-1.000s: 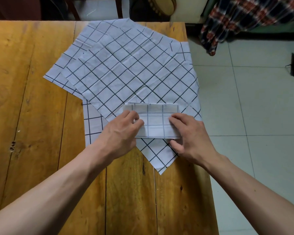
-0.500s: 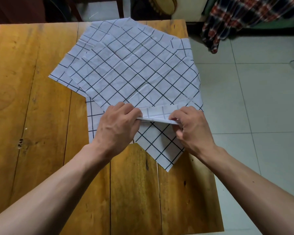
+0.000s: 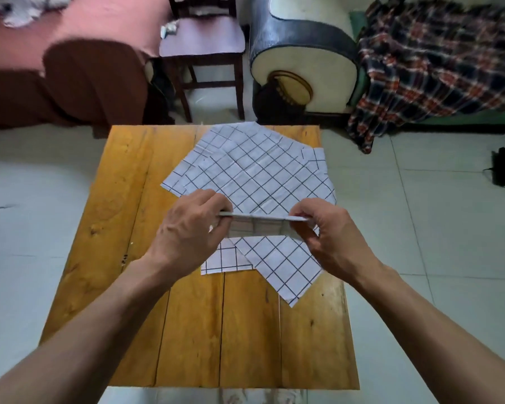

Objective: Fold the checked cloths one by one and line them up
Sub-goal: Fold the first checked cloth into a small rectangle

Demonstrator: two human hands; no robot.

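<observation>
Head view, read left to right: the wooden table point(image 3: 123, 258) shows bare planks at its left; the left hand point(image 3: 187, 237) pinches the left end of the folded cloth point(image 3: 257, 225), thumb and curled fingers closed on its edge. This cloth is held just above the table's middle, over the pile of unfolded checked cloths point(image 3: 254, 173), which lie flat and overlapping at angles. The right hand point(image 3: 327, 237) pinches the opposite end in the same manner. The folded cloth's long axis runs left to right, its upper edge turned toward the camera and its panel hanging below. Judged from its creases and droop, the fabric is light, thin and limp; it is best gripped at both short ends, since a single hold would probably let the layers fall open.
</observation>
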